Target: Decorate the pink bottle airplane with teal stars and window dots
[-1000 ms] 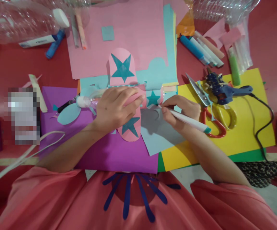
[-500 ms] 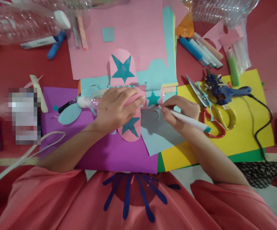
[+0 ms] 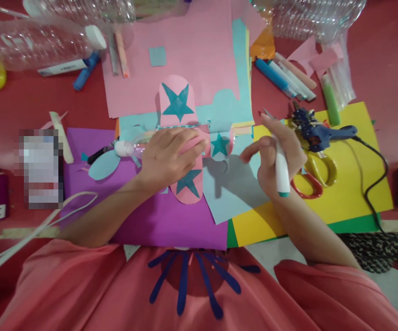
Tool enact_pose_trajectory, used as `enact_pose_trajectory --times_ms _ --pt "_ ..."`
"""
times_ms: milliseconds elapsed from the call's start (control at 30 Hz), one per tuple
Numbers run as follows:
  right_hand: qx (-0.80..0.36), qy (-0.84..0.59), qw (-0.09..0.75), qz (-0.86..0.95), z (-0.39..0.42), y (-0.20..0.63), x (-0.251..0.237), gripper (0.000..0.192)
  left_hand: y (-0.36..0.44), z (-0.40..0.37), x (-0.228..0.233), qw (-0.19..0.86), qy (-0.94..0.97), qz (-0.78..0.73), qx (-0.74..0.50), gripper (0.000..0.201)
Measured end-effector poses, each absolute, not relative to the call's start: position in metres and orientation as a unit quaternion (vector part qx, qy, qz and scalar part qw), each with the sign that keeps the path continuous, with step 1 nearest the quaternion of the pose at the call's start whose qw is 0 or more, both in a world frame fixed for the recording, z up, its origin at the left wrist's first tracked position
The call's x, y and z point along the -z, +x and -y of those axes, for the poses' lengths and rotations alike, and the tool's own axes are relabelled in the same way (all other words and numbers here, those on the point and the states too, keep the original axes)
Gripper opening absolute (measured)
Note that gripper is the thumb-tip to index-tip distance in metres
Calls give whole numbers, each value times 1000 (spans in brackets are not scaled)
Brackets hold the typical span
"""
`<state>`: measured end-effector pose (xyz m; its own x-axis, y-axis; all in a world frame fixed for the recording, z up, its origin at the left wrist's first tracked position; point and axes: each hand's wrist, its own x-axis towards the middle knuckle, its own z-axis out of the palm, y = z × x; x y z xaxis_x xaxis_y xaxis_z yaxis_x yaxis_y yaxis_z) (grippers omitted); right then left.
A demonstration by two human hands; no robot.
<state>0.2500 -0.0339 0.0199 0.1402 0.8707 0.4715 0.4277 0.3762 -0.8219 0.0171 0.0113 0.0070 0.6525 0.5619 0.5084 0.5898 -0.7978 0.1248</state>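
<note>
My left hand (image 3: 169, 156) lies over the middle of a plastic bottle model (image 3: 140, 150), its fingers curled around it. Pink rounded wings with teal stars stick out above and below that hand: an upper wing (image 3: 177, 115) and a lower wing (image 3: 189, 195). At the model's right end a smaller teal star (image 3: 220, 145) sits on a light blue piece. My right hand (image 3: 290, 154) is raised to the right, apart from the model, with a white marker (image 3: 282, 170) in its grip, teal end toward me. A grey-blue sheet (image 3: 233, 195) lies under the model's right end.
A glue gun (image 3: 323, 133) and scissors with a red handle (image 3: 307, 186) lie on yellow paper (image 3: 354, 184) at right. Several markers (image 3: 275, 78) lie behind. Clear bottles (image 3: 40, 43), a stack of pink paper (image 3: 199, 55) and a blurred phone-like object (image 3: 42, 170) are around.
My right hand, holding the marker, has lifted off the small star piece and moved right, turning the marker more upright in view. My left hand stays on the model.
</note>
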Motion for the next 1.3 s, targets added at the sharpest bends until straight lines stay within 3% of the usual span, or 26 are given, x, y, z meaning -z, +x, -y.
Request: enact_pose_trajectory --times_ms 100,300,467,600,733,1033,1300 --pt "-207 -503 550 634 24 255 -13 26 19 -12 -9 64 -904 302 297 37" --pt "-377 -441 420 698 9 270 5 64 24 -12 -13 114 -893 270 342 32" --pt "-381 -450 377 714 6 270 11 82 23 -11 -11 112 -895 267 339 37" --pt "-371 -474 350 718 6 269 10 71 22 -10 -11 120 -896 249 347 35" --pt "-351 -452 380 727 5 271 12 62 20 -9 -9 104 -905 259 321 31" --pt "-290 -472 434 711 -4 285 16 58 22 -11 -6 100 -887 262 366 30" --pt "-276 -483 469 686 -11 294 16 61 20 -14 -1 98 -880 335 321 29"
